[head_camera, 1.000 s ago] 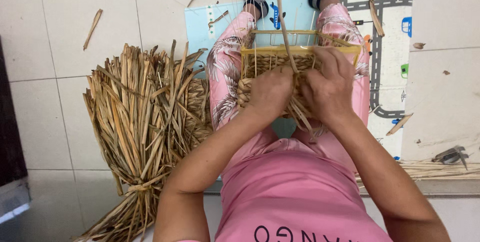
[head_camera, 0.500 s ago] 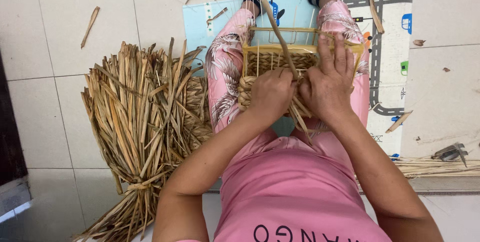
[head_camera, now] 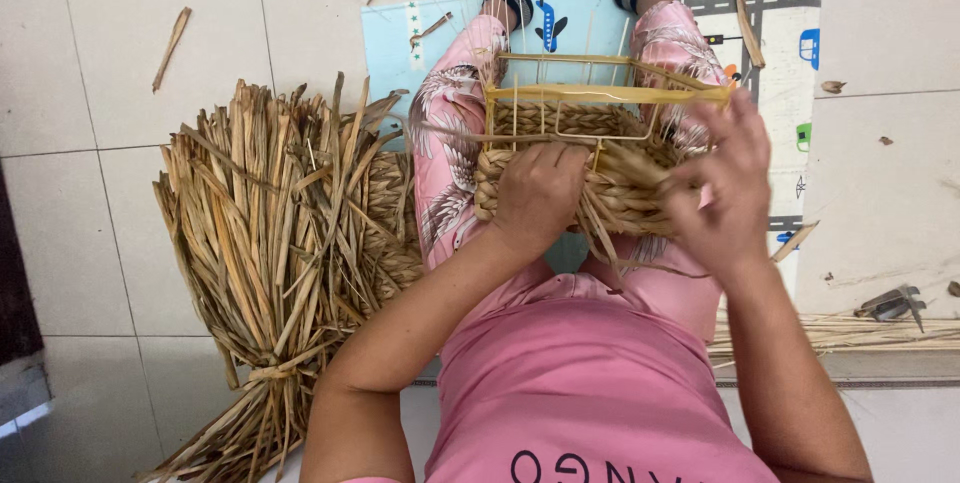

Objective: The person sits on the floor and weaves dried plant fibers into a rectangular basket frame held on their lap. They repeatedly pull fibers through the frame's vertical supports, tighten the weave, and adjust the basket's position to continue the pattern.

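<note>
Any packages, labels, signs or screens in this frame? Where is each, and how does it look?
No packages, signs or screens.
Printed play mat: on the floor under the legs, rectangular, pale blue and white with grey roads and small vehicles.
Pink shirt: dark lettering at the bottom edge.
</note>
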